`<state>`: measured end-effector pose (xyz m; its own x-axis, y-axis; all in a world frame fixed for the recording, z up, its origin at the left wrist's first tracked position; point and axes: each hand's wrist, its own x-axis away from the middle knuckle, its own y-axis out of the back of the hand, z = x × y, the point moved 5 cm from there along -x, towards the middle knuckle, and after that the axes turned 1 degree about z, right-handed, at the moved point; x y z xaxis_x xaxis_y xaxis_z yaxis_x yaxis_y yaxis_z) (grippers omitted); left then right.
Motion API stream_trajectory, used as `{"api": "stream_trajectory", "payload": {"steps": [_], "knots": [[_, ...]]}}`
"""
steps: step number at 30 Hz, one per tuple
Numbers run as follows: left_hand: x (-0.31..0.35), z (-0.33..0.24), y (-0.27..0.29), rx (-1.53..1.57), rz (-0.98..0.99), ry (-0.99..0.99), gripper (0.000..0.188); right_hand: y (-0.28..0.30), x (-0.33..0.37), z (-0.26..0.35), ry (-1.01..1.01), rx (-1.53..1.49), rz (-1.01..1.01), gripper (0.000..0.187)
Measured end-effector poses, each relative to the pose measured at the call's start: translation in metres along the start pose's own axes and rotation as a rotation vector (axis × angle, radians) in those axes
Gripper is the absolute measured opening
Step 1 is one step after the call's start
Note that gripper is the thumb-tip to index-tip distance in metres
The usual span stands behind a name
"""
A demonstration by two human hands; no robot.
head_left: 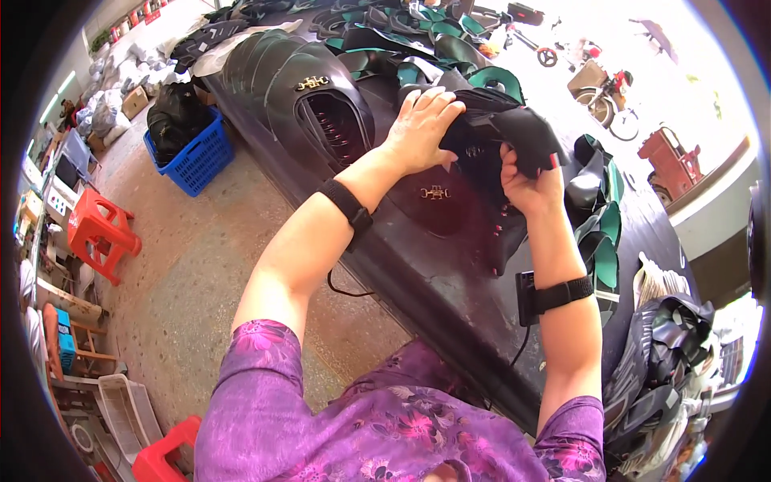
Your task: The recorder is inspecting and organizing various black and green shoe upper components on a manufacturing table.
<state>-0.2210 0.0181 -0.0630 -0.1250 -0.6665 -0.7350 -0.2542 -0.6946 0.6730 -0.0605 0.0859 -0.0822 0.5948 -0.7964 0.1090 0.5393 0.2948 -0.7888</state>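
Note:
My right hand (532, 183) grips a folded black shoe upper (526, 136) between thumb and fingers; small red marks show at its lower edge. My left hand (422, 132) is open, fingers stretched toward the far left edge of the same black pieces; whether it touches them I cannot tell. Below both hands lie dark shoe uppers, one with a gold metal buckle (436, 193). Left of my left hand is a row of nested black uppers (281, 88), the front one with a gold buckle (313, 83) and an oval opening showing red marks inside.
Black and green-lined pieces (606, 209) cover the far and right parts of the dark table (377, 233). A blue basket (197, 157) with black pieces stands on the floor at left, near a red stool (100, 233). Striped cloth and black pieces (671, 345) lie at right.

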Motion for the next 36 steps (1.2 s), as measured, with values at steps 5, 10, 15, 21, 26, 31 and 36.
{"api": "stream_trajectory", "payload": {"steps": [5, 10, 15, 21, 26, 31, 36], "knots": [[-0.009, -0.005, -0.002, -0.09, 0.002, -0.107, 0.047, 0.003, -0.003, 0.005, 0.011, -0.038, -0.073, 0.026], [0.004, -0.008, -0.007, -0.221, 0.047, -0.288, 0.034, 0.008, -0.006, 0.008, -0.065, 0.076, -0.04, 0.02], [0.006, -0.001, -0.005, -0.151, 0.091, -0.223, 0.033, 0.016, -0.009, 0.008, -0.082, 0.212, -0.091, 0.015], [0.008, 0.001, -0.008, -0.268, 0.101, -0.27, 0.026, 0.013, -0.01, 0.024, -0.056, 0.024, -0.319, 0.016], [0.023, 0.011, -0.005, -0.278, 0.055, -0.247, 0.022, 0.004, -0.007, 0.029, 0.014, -0.049, -0.327, 0.015], [0.019, 0.007, -0.016, -0.275, 0.135, -0.264, 0.02, -0.009, -0.011, 0.027, 0.103, -0.151, -0.228, 0.019], [0.033, 0.019, -0.031, -0.228, 0.308, -0.252, 0.02, -0.043, 0.004, 0.084, 0.452, -0.221, 0.108, 0.027]]}}
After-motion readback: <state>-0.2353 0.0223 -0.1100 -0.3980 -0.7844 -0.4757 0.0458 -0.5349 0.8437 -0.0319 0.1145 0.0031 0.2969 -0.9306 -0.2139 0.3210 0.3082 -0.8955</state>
